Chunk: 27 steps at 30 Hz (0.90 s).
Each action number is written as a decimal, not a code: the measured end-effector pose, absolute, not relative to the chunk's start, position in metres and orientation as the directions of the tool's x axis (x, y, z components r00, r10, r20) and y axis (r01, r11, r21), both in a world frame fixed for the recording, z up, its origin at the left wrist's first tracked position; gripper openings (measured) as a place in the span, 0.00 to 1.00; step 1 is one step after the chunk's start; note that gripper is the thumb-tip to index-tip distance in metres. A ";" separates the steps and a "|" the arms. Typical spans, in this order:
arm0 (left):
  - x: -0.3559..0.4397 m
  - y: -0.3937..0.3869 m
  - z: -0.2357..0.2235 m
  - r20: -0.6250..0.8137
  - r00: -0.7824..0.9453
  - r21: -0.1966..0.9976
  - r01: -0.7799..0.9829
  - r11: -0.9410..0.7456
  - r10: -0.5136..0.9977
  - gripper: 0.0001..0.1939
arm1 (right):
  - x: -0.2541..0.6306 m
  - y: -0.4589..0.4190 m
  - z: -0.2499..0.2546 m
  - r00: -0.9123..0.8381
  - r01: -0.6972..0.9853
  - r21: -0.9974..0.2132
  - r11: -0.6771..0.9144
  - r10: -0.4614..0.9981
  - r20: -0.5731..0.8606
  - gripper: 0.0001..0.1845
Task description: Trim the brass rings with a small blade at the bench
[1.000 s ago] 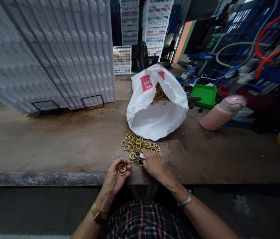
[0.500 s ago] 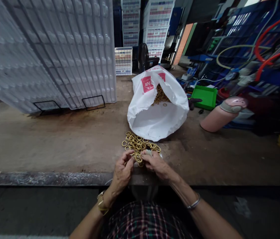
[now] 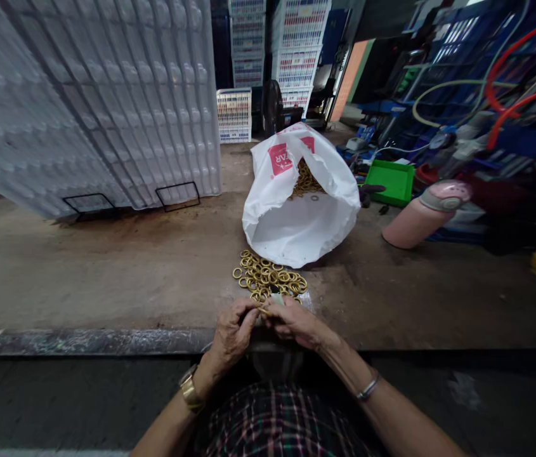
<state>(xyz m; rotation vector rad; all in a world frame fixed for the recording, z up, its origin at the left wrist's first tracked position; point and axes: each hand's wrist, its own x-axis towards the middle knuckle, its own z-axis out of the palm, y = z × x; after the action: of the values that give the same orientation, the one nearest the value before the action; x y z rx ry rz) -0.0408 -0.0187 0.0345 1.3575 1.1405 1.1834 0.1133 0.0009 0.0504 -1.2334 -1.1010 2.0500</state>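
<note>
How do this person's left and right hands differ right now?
The left hand has a gold-coloured watch at its wrist; the right hand has a silvery bangle. A pale item shows at the right hand, none at the left. Both are touching a brass-coloured ring.

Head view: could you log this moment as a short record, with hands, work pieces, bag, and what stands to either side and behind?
Left hand: the hand pinches a ring, seen edge-on
Right hand: the hand meets it at the same ring; a pale piece shows at its fingers, nature unclear
Pile: loose brass-coloured rings on the bench, just beyond the hands
Bag: white, torn open, more rings inside
Right side: pink bottle, green tray
Left side: plastic stack
Behind: crates
</note>
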 end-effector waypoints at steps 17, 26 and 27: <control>-0.028 -0.025 0.047 -0.143 0.084 0.989 -0.010 0.145 0.986 0.09 | 0.106 -0.001 0.053 -0.171 0.459 -0.882 0.109 0.985 0.033 0.09; -0.029 -0.027 0.042 -0.288 0.300 0.906 -0.223 0.361 0.909 0.17 | 0.105 0.000 0.045 -0.183 0.428 -0.901 0.075 0.983 -0.005 0.08; -0.029 -0.028 0.041 -0.289 0.295 0.908 -0.216 0.359 0.911 0.17 | 0.106 0.000 0.045 -0.183 0.425 -0.902 0.073 0.983 -0.007 0.08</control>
<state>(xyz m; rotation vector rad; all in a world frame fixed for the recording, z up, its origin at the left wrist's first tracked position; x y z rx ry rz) -0.0290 -0.0275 0.0410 0.8868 0.9720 0.8976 0.1056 0.0005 0.0449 -1.4119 -1.6918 1.0726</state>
